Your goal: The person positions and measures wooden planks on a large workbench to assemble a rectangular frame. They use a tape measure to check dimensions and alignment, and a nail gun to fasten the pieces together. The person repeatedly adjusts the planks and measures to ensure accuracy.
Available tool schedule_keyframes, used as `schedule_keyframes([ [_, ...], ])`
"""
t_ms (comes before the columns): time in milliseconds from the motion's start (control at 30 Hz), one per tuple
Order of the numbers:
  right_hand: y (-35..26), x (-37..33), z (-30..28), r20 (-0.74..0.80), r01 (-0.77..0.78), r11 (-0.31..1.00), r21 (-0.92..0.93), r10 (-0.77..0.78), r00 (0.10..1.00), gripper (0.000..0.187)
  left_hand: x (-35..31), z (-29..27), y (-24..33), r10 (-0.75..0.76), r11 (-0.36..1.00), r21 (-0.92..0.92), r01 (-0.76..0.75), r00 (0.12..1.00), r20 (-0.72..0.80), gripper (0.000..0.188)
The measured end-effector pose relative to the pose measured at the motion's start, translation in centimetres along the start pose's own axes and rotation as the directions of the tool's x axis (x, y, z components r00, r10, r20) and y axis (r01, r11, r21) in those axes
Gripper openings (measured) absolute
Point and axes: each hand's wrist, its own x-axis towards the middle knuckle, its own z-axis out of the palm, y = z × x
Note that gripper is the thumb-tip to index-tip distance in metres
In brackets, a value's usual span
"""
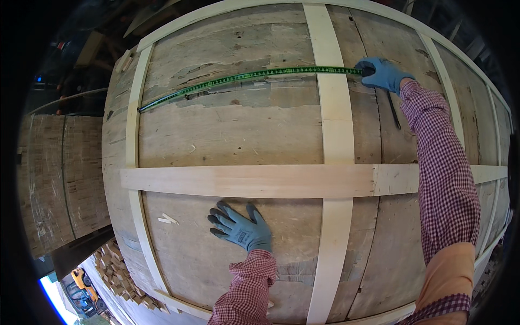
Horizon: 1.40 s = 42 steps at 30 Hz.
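A green tape measure (238, 77) stretches across the wooden panel (233, 135), its far end at the left upright slat (134, 119). My right hand (383, 75), in a blue-grey glove, is closed around the tape's case, which is mostly hidden by the fingers. A dark strap (394, 111) hangs below that hand. My left hand (241, 226), gloved the same way, rests flat on the panel with its fingers spread. It lies just below the long horizontal slat (244, 181) and holds nothing.
Another upright slat (337, 141) crosses the panel near the middle. Small wood chips (168, 219) lie left of my left hand. A wrapped stack of boards (59, 179) stands at the left, above a heap of wood offcuts (120, 273). A yellow vehicle (84, 281) shows at lower left.
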Motion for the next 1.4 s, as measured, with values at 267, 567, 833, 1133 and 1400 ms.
schedule_keyframes([
  [267,-2.6,-1.0,0.8,-0.075,0.043,0.996,-0.083,-0.049,0.996,0.051,0.1,0.8,-1.3,0.007,1.0,0.008,-0.006,0.999,-0.039,0.073],
  [567,-1.7,-2.0,1.6,-0.14,0.028,0.976,-0.217,-0.059,0.988,0.049,0.2,0.2,-0.5,-0.004,1.0,0.008,0.004,1.0,-0.021,0.073],
  [833,-1.8,-1.7,2.3,-0.158,0.013,0.988,-0.155,-0.038,0.987,0.049,0.1,0.5,-0.5,-0.012,0.999,0.034,0.012,1.0,-0.01,0.073],
  [1133,-2.4,-1.1,2.2,-0.13,0.029,0.984,-0.176,-0.052,0.99,0.052,0.2,0.5,-0.7,-0.014,0.999,0.047,0.014,1.0,-0.012,0.073],
  [1400,-1.9,-0.9,3.1,-0.193,0.004,0.981,-0.193,-0.042,0.98,0.054,0.2,0.4,-0.6,-0.012,0.999,0.048,0.012,1.0,-0.013,0.072],
])
